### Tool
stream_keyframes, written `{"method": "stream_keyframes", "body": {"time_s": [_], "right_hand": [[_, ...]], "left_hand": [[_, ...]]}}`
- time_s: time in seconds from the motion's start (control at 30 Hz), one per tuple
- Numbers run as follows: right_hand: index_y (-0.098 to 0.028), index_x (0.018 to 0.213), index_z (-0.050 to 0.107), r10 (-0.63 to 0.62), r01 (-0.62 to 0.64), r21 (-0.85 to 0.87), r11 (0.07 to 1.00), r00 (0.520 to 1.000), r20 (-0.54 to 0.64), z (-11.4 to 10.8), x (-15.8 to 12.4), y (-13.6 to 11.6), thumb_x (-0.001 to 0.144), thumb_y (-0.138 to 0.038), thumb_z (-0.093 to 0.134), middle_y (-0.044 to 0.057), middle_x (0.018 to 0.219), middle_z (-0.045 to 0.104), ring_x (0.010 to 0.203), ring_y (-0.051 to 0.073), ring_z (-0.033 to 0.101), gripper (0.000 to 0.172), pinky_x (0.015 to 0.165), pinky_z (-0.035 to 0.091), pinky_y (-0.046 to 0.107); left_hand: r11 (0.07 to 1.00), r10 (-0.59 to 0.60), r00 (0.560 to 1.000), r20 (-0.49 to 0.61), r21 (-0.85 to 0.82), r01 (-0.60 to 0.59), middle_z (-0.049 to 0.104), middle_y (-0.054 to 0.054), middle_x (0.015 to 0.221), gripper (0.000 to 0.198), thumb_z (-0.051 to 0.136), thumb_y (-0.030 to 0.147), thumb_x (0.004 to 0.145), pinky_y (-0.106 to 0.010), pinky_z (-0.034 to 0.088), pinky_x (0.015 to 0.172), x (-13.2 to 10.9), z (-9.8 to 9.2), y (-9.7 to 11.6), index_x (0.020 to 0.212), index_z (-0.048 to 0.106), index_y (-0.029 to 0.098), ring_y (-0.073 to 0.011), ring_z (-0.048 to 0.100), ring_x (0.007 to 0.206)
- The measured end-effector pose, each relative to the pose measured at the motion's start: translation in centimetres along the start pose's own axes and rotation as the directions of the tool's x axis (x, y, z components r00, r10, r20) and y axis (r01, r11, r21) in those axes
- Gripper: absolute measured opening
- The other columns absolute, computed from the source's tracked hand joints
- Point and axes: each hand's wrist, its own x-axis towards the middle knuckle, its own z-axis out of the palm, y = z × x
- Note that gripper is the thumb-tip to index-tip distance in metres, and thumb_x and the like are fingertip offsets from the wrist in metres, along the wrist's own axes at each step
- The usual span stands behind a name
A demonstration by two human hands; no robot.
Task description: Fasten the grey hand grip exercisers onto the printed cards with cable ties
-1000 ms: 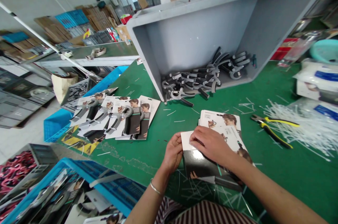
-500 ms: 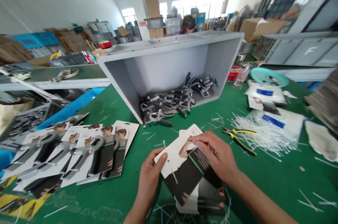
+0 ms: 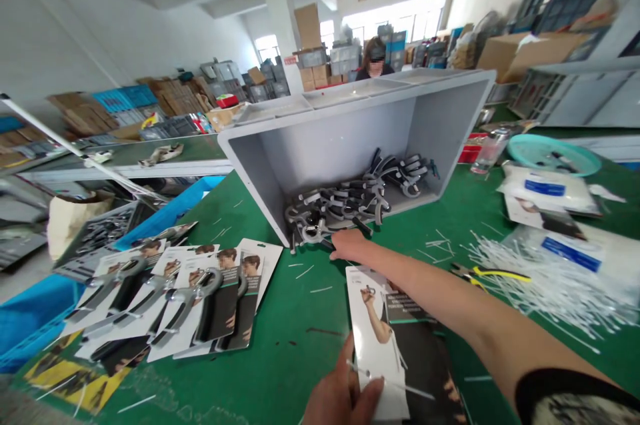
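Note:
My left hand (image 3: 336,390) pinches a printed backing card (image 3: 423,358) near the bottom of the view. White cable ties (image 3: 419,391) poke through holes in this card. Stretched forward, my right hand (image 3: 353,246) has its fingers closed over the black handle end of a hand grip strengthener (image 3: 313,230) at the front lip of the grey bin (image 3: 327,111). The fingertips are partly hidden. Several more grey and black hand grip strengtheners (image 3: 380,185) lie heaped inside the bin, which is tipped on its side with its opening towards me.
Carded hand grip strengtheners (image 3: 187,305) lie overlapped on the left. On the right are yellow-handled pliers (image 3: 500,274), a pile of loose white cable ties (image 3: 545,285), plastic bags (image 3: 555,191) and a turquoise tray (image 3: 575,165). A person (image 3: 375,65) is behind the bin.
My right hand has left the card and reached forward to the strengtheners at the bin. My left hand has moved lower and right with the card, now turned more upright. The view has shifted left.

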Motion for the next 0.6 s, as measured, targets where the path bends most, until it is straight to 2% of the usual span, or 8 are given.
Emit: {"method": "stream_keyframes", "body": {"time_s": [0.1, 0.2, 0.33, 0.4, 0.43, 0.5, 0.53, 0.6], "right_hand": [[-0.017, 0.125, 0.057, 0.010, -0.010, -0.006, 1.000, 0.999, 0.039, 0.0, 1.4, -1.0, 0.095, -0.034, 0.060, 0.010, 0.124, 0.060, 0.104, 0.023, 0.063, 0.035, 0.086, 0.055, 0.043], [-0.016, 0.120, 0.060, -0.034, 0.034, 0.033, 0.999, 0.999, -0.009, -2.1, 0.0, -0.1, 0.095, -0.034, 0.060, 0.009, 0.119, 0.062, 0.101, 0.022, 0.064, 0.031, 0.085, 0.055, 0.042], [-0.014, 0.111, 0.063, -0.110, 0.130, 0.109, 0.986, 0.979, -0.169, -5.7, -6.5, 1.7, 0.094, -0.029, 0.059, 0.008, 0.105, 0.067, 0.099, 0.022, 0.062, 0.023, 0.085, 0.049, 0.034], [-0.017, 0.116, 0.059, -0.148, 0.192, 0.207, 0.959, 0.967, -0.210, -6.5, -11.4, 2.2, 0.097, -0.034, 0.053, 0.005, 0.098, 0.068, 0.084, 0.016, 0.062, 0.026, 0.074, 0.049, 0.027], [-0.017, 0.118, 0.058, -0.168, 0.241, 0.447, 0.862, 0.966, -0.196, -6.4, -13.9, 2.4, 0.097, -0.037, 0.053, 0.004, 0.093, 0.067, 0.071, 0.013, 0.059, 0.029, 0.063, 0.046, 0.024], [-0.019, 0.127, 0.053, -0.180, 0.151, 0.839, 0.523, 0.982, -0.065, -5.5, -18.6, 2.4, 0.097, -0.043, 0.051, 0.004, 0.092, 0.066, 0.053, 0.008, 0.049, 0.039, 0.047, 0.038, 0.020], [-0.019, 0.128, 0.053, -0.190, 0.085, 0.933, 0.351, 0.982, -0.018, -4.8, -20.6, 2.3, 0.096, -0.045, 0.053, 0.004, 0.089, 0.065, 0.049, 0.006, 0.044, 0.041, 0.043, 0.033, 0.019], [-0.020, 0.130, 0.054, -0.202, -0.045, 0.993, 0.105, 0.977, 0.066, -3.1, -23.5, 2.2, 0.094, -0.044, 0.057, 0.004, 0.086, 0.064, 0.048, 0.005, 0.042, 0.044, 0.042, 0.030, 0.018]], "left_hand": [[0.983, 0.022, 1.000, -0.019, -0.180, -0.025, 0.060, 0.004, 0.055, 0.077, 0.056, 0.052, 0.085, -0.025, 0.039, 0.051, -0.5, -1.4, -0.9, 0.147, 0.039, 0.010, -0.0155, 0.053, 0.049], [0.932, 0.002, 0.967, -0.256, -0.351, -0.095, 0.063, 0.001, 0.059, 0.062, 0.048, 0.055, 0.091, -0.024, 0.043, 0.051, -0.8, -4.6, -1.2, 0.137, 0.051, 0.013, -0.0133, 0.052, 0.048], [0.920, 0.103, 0.869, -0.483, -0.285, -0.268, 0.069, -0.003, 0.077, 0.045, 0.052, 0.047, 0.093, -0.027, 0.052, 0.062, 0.4, -8.4, 0.3, 0.129, 0.057, 0.019, -0.0150, 0.061, 0.062], [0.907, 0.288, 0.791, -0.540, -0.110, -0.406, 0.069, -0.008, 0.110, 0.048, 0.057, 0.038, 0.091, -0.035, 0.053, 0.087, 1.8, -9.0, 1.8, 0.136, 0.051, 0.024, -0.0201, 0.066, 0.095], [0.882, 0.392, 0.733, -0.556, 0.001, -0.471, 0.061, -0.010, 0.129, 0.055, 0.060, 0.034, 0.089, -0.040, 0.047, 0.100, 2.6, -9.1, 2.6, 0.141, 0.045, 0.026, -0.0232, 0.060, 0.115], [0.815, 0.552, 0.660, -0.511, 0.160, -0.558, 0.040, -0.010, 0.151, 0.069, 0.063, 0.028, 0.087, -0.046, 0.032, 0.115, 4.0, -8.7, 4.3, 0.149, 0.033, 0.028, -0.0267, 0.040, 0.138], [0.779, 0.610, 0.653, -0.450, 0.184, -0.600, 0.036, -0.010, 0.154, 0.071, 0.062, 0.026, 0.088, -0.046, 0.030, 0.116, 4.6, -8.5, 4.9, 0.151, 0.029, 0.029, -0.0262, 0.038, 0.139], [0.720, 0.690, 0.663, -0.291, 0.174, -0.672, 0.047, -0.010, 0.146, 0.063, 0.057, 0.024, 0.092, -0.043, 0.037, 0.112, 5.5, -7.8, 5.7, 0.150, 0.032, 0.029, -0.0233, 0.047, 0.131]]}}
